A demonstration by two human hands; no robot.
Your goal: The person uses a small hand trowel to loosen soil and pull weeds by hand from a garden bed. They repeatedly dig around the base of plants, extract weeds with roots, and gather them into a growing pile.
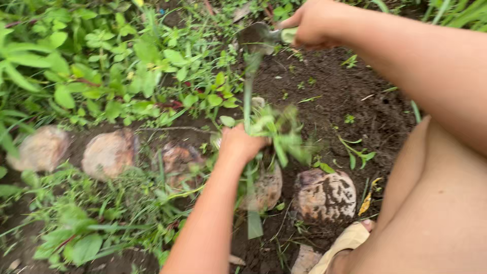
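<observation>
A: What is being shown, starting with the biggest thing?

B: A bed of dark soil [350, 101] is being looked down on. It is being bordered on the left and top by a mass of green weeds [101, 71]. A row of rounded stones [109, 152] is being seen across the middle, running from the left edge to a mottled stone [324, 195] near the bottom right.

A: And the person?

B: A bare leg is being seen filling the lower right corner, with a sandal [345, 241] being worn on the foot beside the mottled stone.

A: What is being held?

B: A bunch of pulled plants [276, 134] is being gripped by the left hand [241, 144], fingers being pressed shut around the stems. The bunch is being held over the stone row at the soil's edge, blurred, with long blades hanging down past the wrist.

A: And the other hand?

B: A trowel [258, 38] is being clasped by the right hand [314, 25] near the top of the frame. The fingers are being wrapped tightly about its pale handle. The dark blade is being pointed left, at the line where weeds and soil are meeting. Whether soil is being touched by the blade cannot be told.

A: Anything smaller?

B: A yellowed leaf [366, 203] is being seen lying just beside the mottled stone.
</observation>
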